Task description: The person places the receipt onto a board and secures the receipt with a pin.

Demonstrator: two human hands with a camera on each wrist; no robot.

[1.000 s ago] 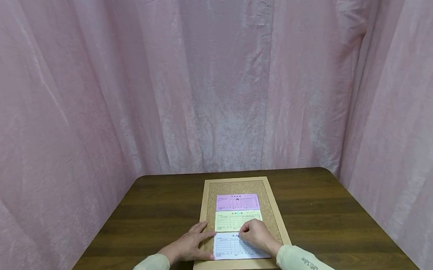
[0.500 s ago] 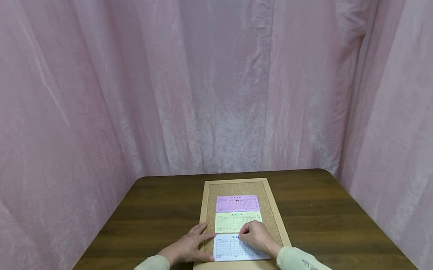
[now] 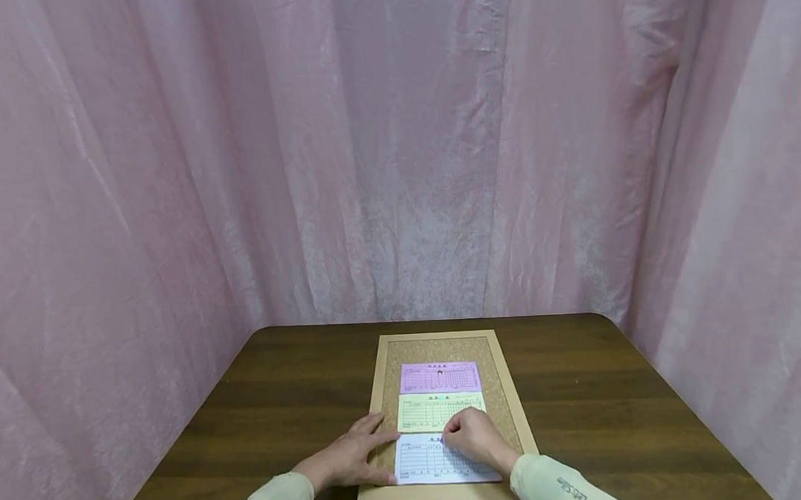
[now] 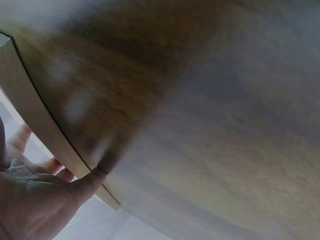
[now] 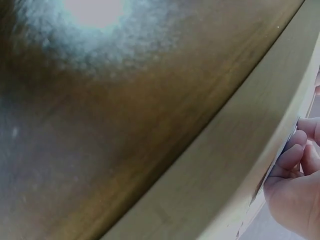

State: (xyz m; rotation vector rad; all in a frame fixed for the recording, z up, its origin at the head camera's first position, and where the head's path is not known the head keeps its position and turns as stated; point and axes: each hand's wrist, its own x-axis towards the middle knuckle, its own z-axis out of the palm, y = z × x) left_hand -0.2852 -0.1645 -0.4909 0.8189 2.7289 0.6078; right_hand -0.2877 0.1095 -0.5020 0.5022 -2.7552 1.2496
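Note:
A white printed slip (image 3: 419, 462) lies on the cork board (image 3: 438, 348), below a yellow-green slip (image 3: 417, 413) and a pink one (image 3: 419, 379). My right hand (image 3: 479, 434) pinches a small purple push pin (image 3: 441, 440) at the white slip's top edge. Its fingers cover part of that slip, and the pin's tip is hidden. With fingers spread, my left hand (image 3: 349, 455) rests across the board's left frame, its index finger and thumb touching the white slip's left side. In the wrist views, the left hand (image 4: 45, 195) and curled right hand (image 5: 295, 175) appear by the frame.
The board lies flat on a dark wooden table (image 3: 299, 389). A dark pin (image 3: 439, 372) sits in the pink slip and a light turquoise pin (image 3: 441, 398) in the yellow-green one. Pink curtains (image 3: 424, 167) hang around the table's back and sides.

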